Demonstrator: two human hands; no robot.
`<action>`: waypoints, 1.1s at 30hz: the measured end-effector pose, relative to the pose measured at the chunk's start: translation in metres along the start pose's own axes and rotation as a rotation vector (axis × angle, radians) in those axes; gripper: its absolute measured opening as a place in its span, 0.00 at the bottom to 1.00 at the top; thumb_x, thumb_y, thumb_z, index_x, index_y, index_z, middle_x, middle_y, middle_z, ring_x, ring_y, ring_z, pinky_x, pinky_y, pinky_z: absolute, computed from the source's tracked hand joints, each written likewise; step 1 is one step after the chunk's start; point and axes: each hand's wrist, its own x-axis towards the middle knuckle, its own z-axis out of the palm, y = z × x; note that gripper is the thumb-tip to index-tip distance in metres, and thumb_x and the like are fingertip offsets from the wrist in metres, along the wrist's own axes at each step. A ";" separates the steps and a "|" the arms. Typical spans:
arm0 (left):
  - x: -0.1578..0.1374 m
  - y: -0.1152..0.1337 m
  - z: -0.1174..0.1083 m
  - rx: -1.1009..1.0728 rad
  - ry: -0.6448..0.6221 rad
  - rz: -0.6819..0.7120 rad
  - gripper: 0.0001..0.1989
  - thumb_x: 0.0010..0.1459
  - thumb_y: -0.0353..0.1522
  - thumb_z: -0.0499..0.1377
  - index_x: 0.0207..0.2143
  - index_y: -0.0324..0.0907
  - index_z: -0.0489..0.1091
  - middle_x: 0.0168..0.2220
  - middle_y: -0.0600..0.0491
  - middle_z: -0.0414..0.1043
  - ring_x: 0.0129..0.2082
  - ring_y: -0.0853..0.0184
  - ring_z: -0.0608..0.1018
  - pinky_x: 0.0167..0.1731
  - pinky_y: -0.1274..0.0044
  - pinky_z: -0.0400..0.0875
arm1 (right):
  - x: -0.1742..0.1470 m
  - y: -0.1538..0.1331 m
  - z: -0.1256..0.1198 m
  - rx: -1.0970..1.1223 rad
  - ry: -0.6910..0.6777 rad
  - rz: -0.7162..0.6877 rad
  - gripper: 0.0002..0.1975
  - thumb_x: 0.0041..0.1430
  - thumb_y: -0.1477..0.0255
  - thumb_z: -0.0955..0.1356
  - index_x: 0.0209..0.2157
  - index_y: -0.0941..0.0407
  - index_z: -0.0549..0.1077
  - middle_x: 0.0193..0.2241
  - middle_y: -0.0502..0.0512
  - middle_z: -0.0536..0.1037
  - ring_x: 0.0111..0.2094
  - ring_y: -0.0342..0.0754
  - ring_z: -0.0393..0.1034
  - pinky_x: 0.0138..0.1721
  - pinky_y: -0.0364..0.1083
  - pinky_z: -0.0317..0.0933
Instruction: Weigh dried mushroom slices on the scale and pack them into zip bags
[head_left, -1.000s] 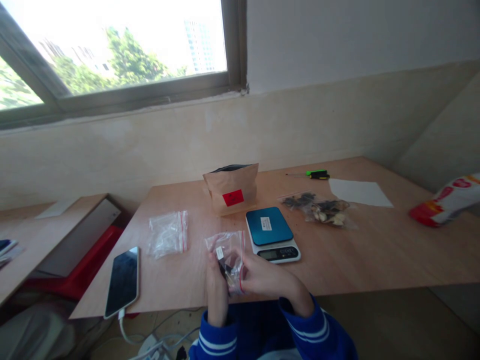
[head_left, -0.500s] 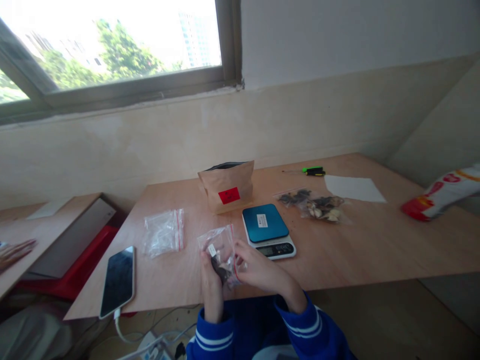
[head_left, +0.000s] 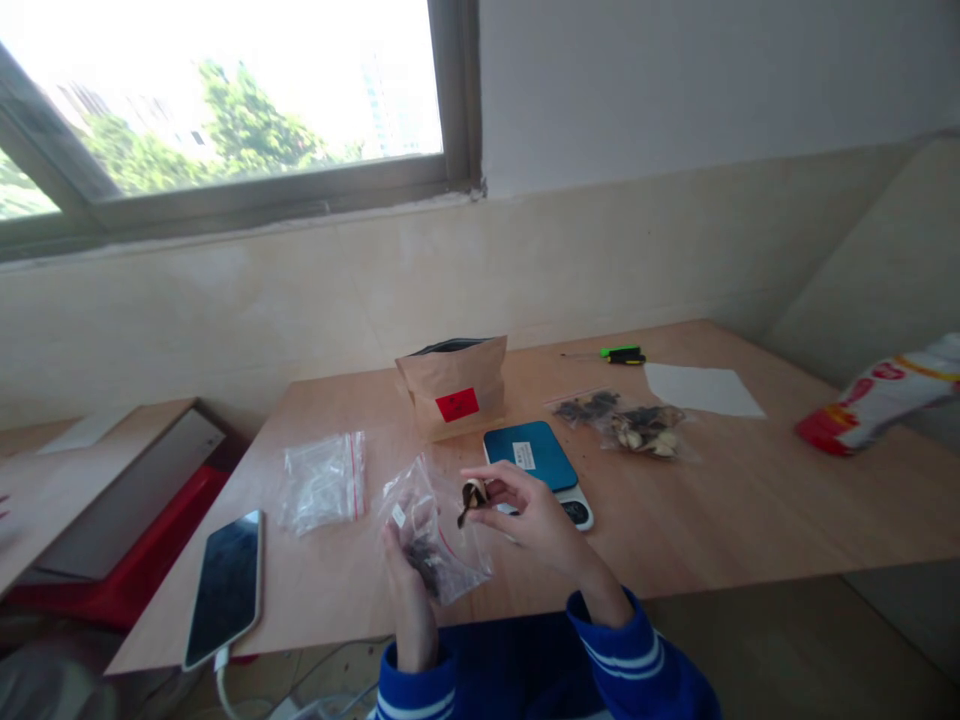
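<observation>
My left hand [head_left: 409,590] is closed on a clear zip bag [head_left: 463,575] with a red seal line, a small white label and dark dried pieces inside. Between the thumb and fingers of my right hand [head_left: 525,510] is a curled dried mushroom piece [head_left: 474,493], dark brown and cream. It is just right of the bag's mouth. Behind my right hand sits a kitchen scale [head_left: 536,450] with a blue top; the hand covers part of its display. Upright behind the bag stands a brown paper pouch [head_left: 420,400] with a red label.
Flat clear zip bags [head_left: 322,485] and a phone [head_left: 225,585] on a cable lie at left. To the right are filled bags of dried pieces [head_left: 645,430], screwdrivers [head_left: 622,355], white paper [head_left: 705,388] and a red-and-white bottle [head_left: 870,400]. A red stool [head_left: 150,560] stands left.
My right hand has come away from the bag, up and to the right, with a dried mushroom piece in its fingers. My left hand has shifted slightly left and down with the bag.
</observation>
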 end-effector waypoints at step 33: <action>0.007 0.008 -0.007 -0.026 -0.033 -0.037 0.34 0.50 0.59 0.55 0.44 0.42 0.76 0.41 0.47 0.79 0.45 0.61 0.79 0.44 0.74 0.74 | 0.100 -0.058 -0.033 -0.533 0.146 -0.476 0.10 0.66 0.70 0.60 0.40 0.56 0.72 0.44 0.60 0.73 0.48 0.50 0.68 0.53 0.53 0.60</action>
